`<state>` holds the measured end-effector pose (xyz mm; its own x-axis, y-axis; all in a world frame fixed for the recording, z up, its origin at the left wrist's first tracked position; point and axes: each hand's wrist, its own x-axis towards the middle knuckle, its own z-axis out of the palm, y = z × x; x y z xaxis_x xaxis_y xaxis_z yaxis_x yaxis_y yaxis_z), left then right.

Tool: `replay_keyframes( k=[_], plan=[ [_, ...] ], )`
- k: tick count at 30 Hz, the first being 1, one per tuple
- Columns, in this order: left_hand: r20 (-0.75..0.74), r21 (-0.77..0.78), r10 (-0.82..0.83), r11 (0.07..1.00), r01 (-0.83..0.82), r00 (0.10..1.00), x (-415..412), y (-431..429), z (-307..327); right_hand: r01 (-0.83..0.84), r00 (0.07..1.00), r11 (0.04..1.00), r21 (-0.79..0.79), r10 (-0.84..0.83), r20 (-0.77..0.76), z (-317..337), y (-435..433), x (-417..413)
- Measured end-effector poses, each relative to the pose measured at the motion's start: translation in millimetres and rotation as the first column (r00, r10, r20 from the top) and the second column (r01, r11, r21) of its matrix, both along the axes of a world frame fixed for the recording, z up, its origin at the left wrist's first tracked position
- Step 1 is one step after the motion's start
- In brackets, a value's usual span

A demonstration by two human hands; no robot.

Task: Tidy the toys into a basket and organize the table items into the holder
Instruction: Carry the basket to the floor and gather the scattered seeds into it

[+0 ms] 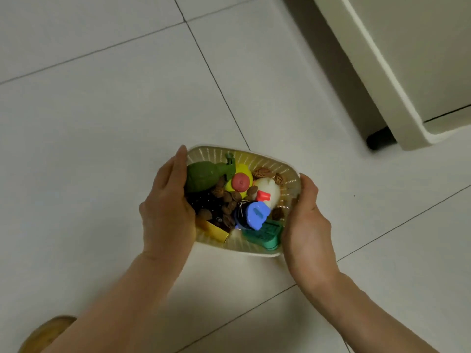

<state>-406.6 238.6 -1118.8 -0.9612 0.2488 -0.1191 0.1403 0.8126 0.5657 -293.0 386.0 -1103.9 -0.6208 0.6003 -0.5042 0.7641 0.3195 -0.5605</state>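
A cream slotted basket [265, 160] is held over the tiled floor, gripped at both short ends. My left hand [168, 210] wraps its left rim, fingers reaching inside; my right hand [307, 225] clasps the right rim. Inside lie several toys: a green grenade-shaped toy [201, 175], a yellow toy with a red cap [240, 180], a white toy with a red tab [267, 191], a blue piece [256, 215], a teal block [266, 234], a gold bar [215, 230], and several brown walnut-like pieces [262, 172]. The holder and table items are out of view.
Pale floor tiles [102, 123] with dark grout lines fill the view. A cream cabinet or appliance [397, 59] stands at the upper right, with a black foot [381, 138] at its corner. A tan slipper [46, 335] shows at the bottom left.
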Motion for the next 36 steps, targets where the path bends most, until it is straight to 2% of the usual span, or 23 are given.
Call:
replay_keyframes(
  k=[2, 5, 7, 10, 18, 21, 23, 25, 27, 29, 32, 36],
  plan=[
    [0.110, -0.051, -0.034, 0.998, 0.040, 0.993, -3, 1, 10, 0.051, 0.998, 0.998, -0.039, -0.050, 0.041, 6, -2, -5],
    [0.243, -0.177, -0.127, 0.969, 0.173, 0.962, -1, -3, 55, 0.048, 0.993, 0.999, -0.006, -0.047, 0.110, 39, -7, -8],
    [0.281, -0.212, -0.165, 0.950, 0.229, 0.945, 3, -9, 86, 0.026, 0.990, 0.998, 0.056, -0.034, 0.134, 66, -12, -8],
    [0.273, -0.243, -0.193, 0.934, 0.261, 0.943, 7, -23, 144, 0.055, 0.990, 0.997, 0.050, -0.061, 0.129, 127, -20, -6],
    [0.316, -0.220, -0.304, 0.898, 0.381, 0.899, 15, -26, 377, 0.022, 0.982, 0.996, 0.085, -0.038, 0.187, 359, -26, 18],
    [0.311, -0.243, -0.337, 0.876, 0.417, 0.889, 19, -14, 479, -0.052, 0.983, 0.982, 0.181, 0.019, 0.180, 459, -18, 33],
    [0.317, -0.230, -0.331, 0.882, 0.411, 0.889, 26, -10, 524, -0.049, 0.985, 0.981, 0.189, 0.016, 0.173, 502, -16, 42],
    [0.273, -0.187, -0.354, 0.893, 0.410, 0.894, 31, -1, 573, -0.010, 0.992, 0.981, 0.194, -0.016, 0.128, 554, -8, 51],
    [0.173, -0.140, -0.397, 0.896, 0.422, 0.901, 38, 13, 623, 0.091, 0.994, 0.986, 0.138, -0.099, 0.048, 612, 5, 64],
    [0.139, -0.140, -0.408, 0.894, 0.425, 0.903, 42, 26, 659, 0.191, 0.982, 0.976, 0.103, -0.190, -0.020, 649, 17, 72],
    [0.105, -0.133, -0.437, 0.884, 0.449, 0.893, 62, 58, 729, 0.142, 0.989, 0.961, 0.236, -0.126, -0.084, 717, 46, 96],
    [0.016, -0.100, -0.451, 0.887, 0.451, 0.892, 89, 92, 790, 0.101, 0.989, 0.920, 0.378, -0.053, -0.136, 791, 91, 125]
  ],
)
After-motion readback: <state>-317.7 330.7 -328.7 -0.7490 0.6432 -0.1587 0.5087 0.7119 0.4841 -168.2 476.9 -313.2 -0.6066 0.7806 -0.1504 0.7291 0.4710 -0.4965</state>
